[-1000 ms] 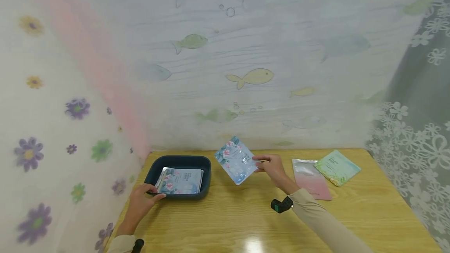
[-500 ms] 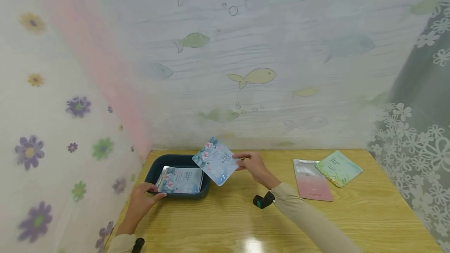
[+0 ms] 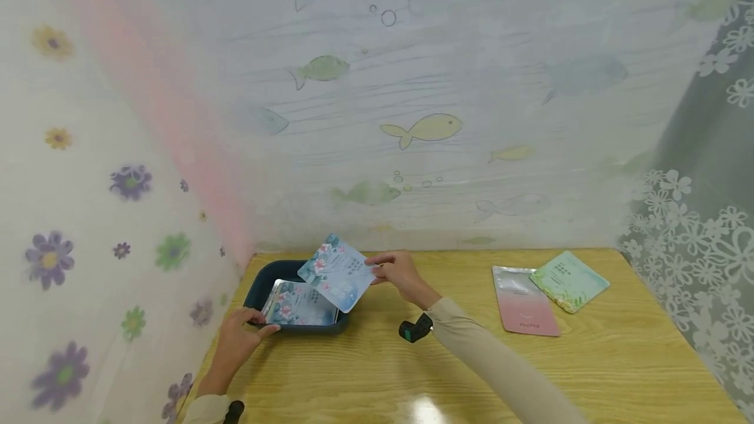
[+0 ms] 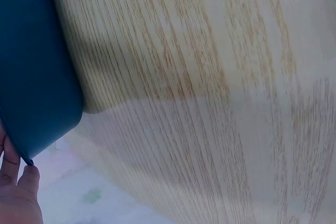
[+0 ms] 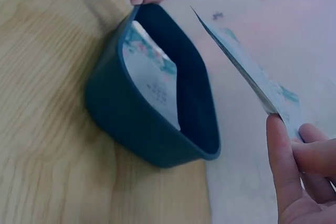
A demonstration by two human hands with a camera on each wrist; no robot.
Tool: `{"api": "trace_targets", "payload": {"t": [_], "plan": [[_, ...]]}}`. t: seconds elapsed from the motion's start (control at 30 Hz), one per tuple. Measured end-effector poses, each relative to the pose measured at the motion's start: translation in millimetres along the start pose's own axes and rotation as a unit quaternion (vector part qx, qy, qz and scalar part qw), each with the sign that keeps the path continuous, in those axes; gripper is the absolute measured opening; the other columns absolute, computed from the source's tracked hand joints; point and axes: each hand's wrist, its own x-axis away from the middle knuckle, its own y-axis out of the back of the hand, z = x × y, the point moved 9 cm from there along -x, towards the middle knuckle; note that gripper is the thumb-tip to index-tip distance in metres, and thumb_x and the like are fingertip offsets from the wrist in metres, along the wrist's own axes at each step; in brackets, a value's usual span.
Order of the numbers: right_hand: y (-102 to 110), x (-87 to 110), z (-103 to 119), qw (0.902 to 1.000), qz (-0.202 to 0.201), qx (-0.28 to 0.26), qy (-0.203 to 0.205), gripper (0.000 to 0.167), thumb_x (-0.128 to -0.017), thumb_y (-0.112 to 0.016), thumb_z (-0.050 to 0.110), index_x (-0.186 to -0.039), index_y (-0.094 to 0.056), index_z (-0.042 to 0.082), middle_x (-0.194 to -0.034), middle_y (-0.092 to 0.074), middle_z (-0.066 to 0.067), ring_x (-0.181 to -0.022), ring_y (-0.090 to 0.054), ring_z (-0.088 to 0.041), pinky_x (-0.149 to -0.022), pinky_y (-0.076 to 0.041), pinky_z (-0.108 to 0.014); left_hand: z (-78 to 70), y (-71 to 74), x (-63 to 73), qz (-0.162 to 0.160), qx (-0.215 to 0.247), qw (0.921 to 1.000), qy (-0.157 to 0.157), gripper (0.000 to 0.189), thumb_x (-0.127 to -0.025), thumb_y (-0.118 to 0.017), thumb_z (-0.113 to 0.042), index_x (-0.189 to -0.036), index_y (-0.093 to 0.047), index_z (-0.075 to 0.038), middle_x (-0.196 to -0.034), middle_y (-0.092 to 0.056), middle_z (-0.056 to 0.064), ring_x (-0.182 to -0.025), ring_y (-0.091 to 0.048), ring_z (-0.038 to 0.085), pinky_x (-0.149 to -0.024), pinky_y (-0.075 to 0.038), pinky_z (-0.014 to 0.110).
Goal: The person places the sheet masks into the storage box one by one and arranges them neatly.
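My right hand (image 3: 402, 276) pinches a blue floral sachet (image 3: 340, 272) by its right edge, thumb on one face and fingers on the other. In the head view the sachet overlaps the right part of a dark blue plastic bin (image 3: 297, 330); the right wrist view shows it raised beside and above the rim. Inside the bin lie several similar sachets (image 3: 300, 305), a blue floral one on top. At the bin's near left corner my left hand (image 3: 238, 337) grips the rim between thumb and fingers, also seen in the left wrist view.
On the right of the wooden table (image 3: 471, 378) lie a pink and silver sachet (image 3: 526, 306) and a green sachet (image 3: 568, 281) partly over it. A patterned wall (image 3: 424, 228) stands behind the table, and a flowered one (image 3: 118, 293) runs along the left.
My right hand has moved left with the blue floral sachet, from right of the bin to over its right part. The left hand has stayed at the rim.
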Motion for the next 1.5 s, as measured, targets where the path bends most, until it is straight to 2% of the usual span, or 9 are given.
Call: {"api": "trace_targets", "payload": {"t": [0.33,0.4,0.57,0.73,0.97,1.1,1.23,1.4,1.5], "plan": [[-27.6,-17.1,0.0,0.9997,0.025,-0.001,0.001,0.024,-0.083,-0.055,-0.013,-0.104,-0.067,-0.011,-0.112,-0.063,-0.021,-0.068,-0.066,-0.022,-0.074,-0.053,-0.047,-2.5,3.3,0.6,-0.007,0.018,0.9997,-0.013,0.031,-0.059,-0.091,-0.018,-0.07,-0.062,-0.013,-0.073,-0.056,-0.004,-0.072,-0.052,0.017,-0.066,-0.045,0.038],[-35.5,-13.7,7.6,0.9994,0.035,0.008,0.004,0.024,-0.084,-0.054,-0.013,-0.105,-0.065,-0.013,-0.114,-0.061,-0.025,-0.07,-0.066,-0.031,-0.071,-0.055,-0.042,-1.4,2.6,0.9,-0.002,0.02,0.9998,-0.008,0.031,-0.06,-0.09,-0.018,-0.07,-0.061,-0.014,-0.073,-0.056,-0.005,-0.073,-0.052,0.016,-0.067,-0.045,0.037],[-57.0,-14.0,16.5,0.9977,0.065,0.015,0.013,0.024,-0.086,-0.051,-0.014,-0.108,-0.061,-0.018,-0.118,-0.056,-0.032,-0.087,-0.06,-0.048,-0.077,-0.051,-0.05,0.0,4.6,2.6,-0.006,0.024,0.9997,-0.008,0.031,-0.059,-0.09,-0.018,-0.071,-0.062,-0.014,-0.074,-0.056,-0.005,-0.073,-0.052,0.016,-0.067,-0.046,0.038],[-66.8,-35.1,-2.5,0.9983,0.048,0.029,0.016,0.021,-0.085,-0.054,-0.014,-0.102,-0.067,-0.013,-0.111,-0.062,-0.027,-0.08,-0.064,-0.042,-0.075,-0.051,-0.052,-1.7,4.8,2.5,-0.011,0.02,0.9994,-0.026,0.031,-0.06,-0.09,-0.021,-0.071,-0.062,-0.015,-0.073,-0.056,-0.006,-0.072,-0.052,0.015,-0.067,-0.046,0.039],[-81.9,-47.1,-9.8,0.9932,0.039,0.103,0.039,0.018,-0.084,-0.056,-0.013,-0.096,-0.07,-0.009,-0.102,-0.066,-0.02,-0.072,-0.063,-0.043,-0.069,-0.053,-0.051,-2.8,4.3,2.8,-0.012,0.025,0.9992,-0.029,0.031,-0.06,-0.09,-0.022,-0.071,-0.061,-0.017,-0.074,-0.055,-0.008,-0.071,-0.052,0.014,-0.065,-0.046,0.034],[-90.9,-52.2,-18.1,0.9814,0.043,0.174,0.068,0.018,-0.083,-0.057,-0.013,-0.093,-0.071,-0.008,-0.096,-0.068,-0.02,-0.066,-0.062,-0.043,-0.061,-0.054,-0.047,-1.4,2.9,2.9,-0.008,0.026,0.9995,-0.018,0.032,-0.06,-0.09,-0.022,-0.071,-0.061,-0.018,-0.074,-0.054,-0.007,-0.072,-0.051,0.013,-0.065,-0.045,0.033],[-102.1,-54.4,-27.3,0.9581,0.057,0.262,0.102,0.026,-0.077,-0.054,-0.016,-0.093,-0.072,-0.005,-0.093,-0.069,-0.016,-0.058,-0.06,-0.029,-0.051,-0.05,-0.029,-3.5,3.6,2.3,-0.001,0.037,0.9991,-0.02,0.031,-0.062,-0.089,-0.021,-0.072,-0.061,-0.015,-0.075,-0.056,-0.004,-0.072,-0.051,0.015,-0.066,-0.045,0.035],[-116.3,-50.0,-28.8,0.9211,0.079,0.348,0.156,0.037,-0.067,-0.05,-0.018,-0.094,-0.072,-0.004,-0.099,-0.069,-0.015,-0.078,-0.056,-0.017,-0.061,-0.04,-0.022,-3.2,4.2,2.2,0.003,0.044,0.999,-0.003,0.03,-0.062,-0.089,-0.017,-0.072,-0.061,-0.013,-0.075,-0.055,-0.003,-0.073,-0.05,0.015,-0.066,-0.046,0.037],[-119.4,-47.5,-30.5,0.9119,0.083,0.373,0.15,0.038,-0.069,-0.05,-0.019,-0.097,-0.072,-0.004,-0.105,-0.067,-0.016,-0.095,-0.056,-0.021,-0.068,-0.039,-0.025,-2.3,2.8,2.5,0.008,0.04,0.9991,0.008,0.03,-0.062,-0.089,-0.018,-0.072,-0.061,-0.014,-0.075,-0.055,-0.003,-0.073,-0.05,0.014,-0.067,-0.046,0.036]]}}
